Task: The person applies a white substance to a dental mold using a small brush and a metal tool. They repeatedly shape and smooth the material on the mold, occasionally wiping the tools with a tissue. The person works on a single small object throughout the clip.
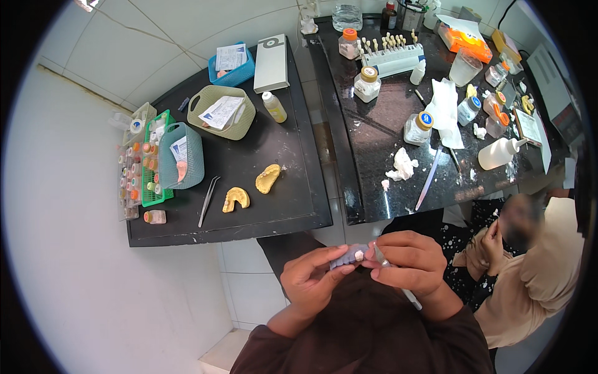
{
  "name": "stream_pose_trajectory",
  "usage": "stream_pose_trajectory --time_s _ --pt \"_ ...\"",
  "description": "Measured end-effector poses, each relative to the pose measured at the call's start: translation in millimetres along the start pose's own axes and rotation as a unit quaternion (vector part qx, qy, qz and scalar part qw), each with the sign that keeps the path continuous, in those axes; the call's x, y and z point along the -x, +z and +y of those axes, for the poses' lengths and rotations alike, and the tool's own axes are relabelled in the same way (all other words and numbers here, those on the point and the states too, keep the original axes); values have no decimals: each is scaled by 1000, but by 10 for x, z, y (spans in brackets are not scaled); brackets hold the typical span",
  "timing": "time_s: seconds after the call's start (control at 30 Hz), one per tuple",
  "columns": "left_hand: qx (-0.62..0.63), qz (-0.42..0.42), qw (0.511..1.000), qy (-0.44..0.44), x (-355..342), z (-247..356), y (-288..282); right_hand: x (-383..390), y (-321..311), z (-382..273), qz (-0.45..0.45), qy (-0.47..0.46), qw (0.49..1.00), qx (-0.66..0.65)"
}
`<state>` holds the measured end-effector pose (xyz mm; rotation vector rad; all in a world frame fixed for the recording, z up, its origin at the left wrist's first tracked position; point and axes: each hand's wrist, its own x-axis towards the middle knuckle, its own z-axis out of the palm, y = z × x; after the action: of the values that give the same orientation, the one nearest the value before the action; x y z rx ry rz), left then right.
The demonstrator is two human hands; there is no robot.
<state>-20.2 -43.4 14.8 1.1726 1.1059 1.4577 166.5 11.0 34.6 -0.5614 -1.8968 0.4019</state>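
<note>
My left hand [313, 274] is closed round a greyish-purple dental model [342, 258], held above my lap. A white tooth-shaped piece [359, 255] sits at the model's right end. In my right hand [412, 262] is a slim carving knife with a pale handle [412, 300], its flat metal blade [380, 255] close to the white piece. Whether the blade touches it I cannot tell. My right fingertips are beside the model. On the left table lie two yellow plaster dental casts [236, 200] [268, 179] and metal tweezers [208, 201].
Baskets [222, 112] and small jars [155, 216] crowd the left table [286, 212]. The right table [374, 202] bears a tooth shade guide [392, 60], powder jars [418, 128], a brush [428, 179], crumpled tissue [402, 164] and a squeeze bottle [500, 153]. A person [529, 268] sits at my right.
</note>
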Motion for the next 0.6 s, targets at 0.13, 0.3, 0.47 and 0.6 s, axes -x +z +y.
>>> stream_pose_trajectory --time_s 0.13,0.3,0.47,0.6 --pt "-72 5 995 69 -2 31 36 -32 -23 -18 -17 -33 998 48" --pt "-151 -26 978 140 -8 130 38 -31 -44 -66 -10 -48 997 67" --pt "-171 -48 968 177 9 169 37 -51 -73 -116 -9 -60 995 76" --pt "-217 -75 949 216 28 193 20 -59 -116 -174 -23 -47 996 68"
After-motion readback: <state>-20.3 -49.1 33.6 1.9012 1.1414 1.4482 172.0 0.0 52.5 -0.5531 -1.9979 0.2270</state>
